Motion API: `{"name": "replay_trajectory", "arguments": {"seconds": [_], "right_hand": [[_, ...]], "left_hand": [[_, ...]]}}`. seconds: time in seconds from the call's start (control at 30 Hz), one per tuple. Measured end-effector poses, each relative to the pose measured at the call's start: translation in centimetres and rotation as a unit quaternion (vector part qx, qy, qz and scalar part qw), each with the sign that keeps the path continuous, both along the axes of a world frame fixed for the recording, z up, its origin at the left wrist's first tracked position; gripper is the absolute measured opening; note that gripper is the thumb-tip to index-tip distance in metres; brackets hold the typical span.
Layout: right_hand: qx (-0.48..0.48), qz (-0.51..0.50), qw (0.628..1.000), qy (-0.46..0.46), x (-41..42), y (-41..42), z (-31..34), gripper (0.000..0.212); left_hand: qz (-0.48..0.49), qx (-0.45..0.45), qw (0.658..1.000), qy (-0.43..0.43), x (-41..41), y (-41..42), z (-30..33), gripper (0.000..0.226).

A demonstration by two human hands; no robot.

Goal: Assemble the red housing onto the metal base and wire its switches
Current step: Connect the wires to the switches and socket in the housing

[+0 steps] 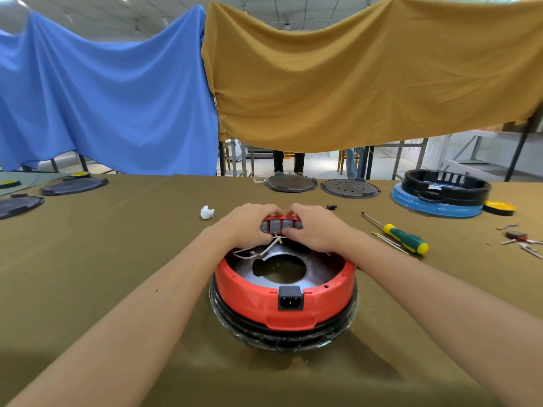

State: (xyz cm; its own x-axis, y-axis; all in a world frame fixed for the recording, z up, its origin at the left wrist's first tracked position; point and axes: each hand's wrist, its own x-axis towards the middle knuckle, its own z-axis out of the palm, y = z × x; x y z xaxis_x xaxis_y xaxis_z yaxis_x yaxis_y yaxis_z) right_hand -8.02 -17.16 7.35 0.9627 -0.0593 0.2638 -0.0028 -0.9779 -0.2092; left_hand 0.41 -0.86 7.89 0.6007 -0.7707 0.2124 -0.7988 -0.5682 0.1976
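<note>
The round red housing (249, 292) sits on a black-rimmed metal base (282, 333) in the middle of the table, its black power socket (289, 298) facing me. Inside shows a metal plate (311, 267) with a large round hole. At the far rim is a row of grey switches (280, 224) in the red wall. My left hand (249, 224) and my right hand (314, 227) both grip that switch block from either side. White wires (266, 249) run from under my fingers down to the plate. The wire ends are hidden by my fingers.
A green and yellow screwdriver (402, 237) lies to the right, with small metal parts (520, 239) further right. A black ring on a blue disc (440, 195) stands at the back right. Dark round plates (291, 183) lie along the far edge and at the left (73, 185). A white scrap (207, 212) lies left of my hands.
</note>
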Motion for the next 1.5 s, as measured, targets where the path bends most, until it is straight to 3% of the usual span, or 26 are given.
{"name": "replay_trajectory", "arguments": {"seconds": [0.13, 0.3, 0.4, 0.47, 0.6, 0.73, 1.1, 1.5], "right_hand": [[0.155, -0.004, 0.987, -0.035, -0.8, -0.7, 1.0, 0.029], [0.103, 0.02, 0.993, -0.047, -2.0, -1.2, 1.2, 0.003], [0.053, 0.039, 0.997, -0.044, -2.2, -0.7, 0.9, 0.01], [0.008, 0.049, 0.998, -0.031, -2.1, -0.4, 0.5, 0.013], [-0.028, 0.052, 0.998, -0.01, -1.6, -0.1, 0.1, 0.016], [-0.005, 0.052, 0.999, -0.005, -1.4, -0.4, -0.1, 0.015], [0.07, 0.06, 0.996, 0.013, -1.1, -1.1, -0.1, 0.011], [0.056, 0.044, 0.997, 0.004, -1.2, -0.9, -0.1, 0.011]], "left_hand": [[0.033, 0.04, 0.999, -0.009, -0.5, 0.6, 0.2, 0.051], [0.072, 0.094, 0.991, -0.066, -1.1, 1.2, 0.3, 0.048], [0.007, 0.035, 0.998, -0.049, -1.6, 1.0, 0.1, 0.052], [-0.055, -0.014, 0.998, -0.016, -1.8, 0.8, -0.2, 0.04], [-0.053, 0.015, 0.998, -0.021, -1.0, 0.6, -0.9, 0.016], [-0.053, 0.0, 0.999, -0.004, -0.9, 0.3, -1.0, 0.006], [-0.054, -0.02, 0.998, 0.023, -0.8, 0.1, -1.1, 0.007], [-0.051, -0.027, 0.998, 0.024, -0.8, 0.1, -1.0, 0.01]]}}
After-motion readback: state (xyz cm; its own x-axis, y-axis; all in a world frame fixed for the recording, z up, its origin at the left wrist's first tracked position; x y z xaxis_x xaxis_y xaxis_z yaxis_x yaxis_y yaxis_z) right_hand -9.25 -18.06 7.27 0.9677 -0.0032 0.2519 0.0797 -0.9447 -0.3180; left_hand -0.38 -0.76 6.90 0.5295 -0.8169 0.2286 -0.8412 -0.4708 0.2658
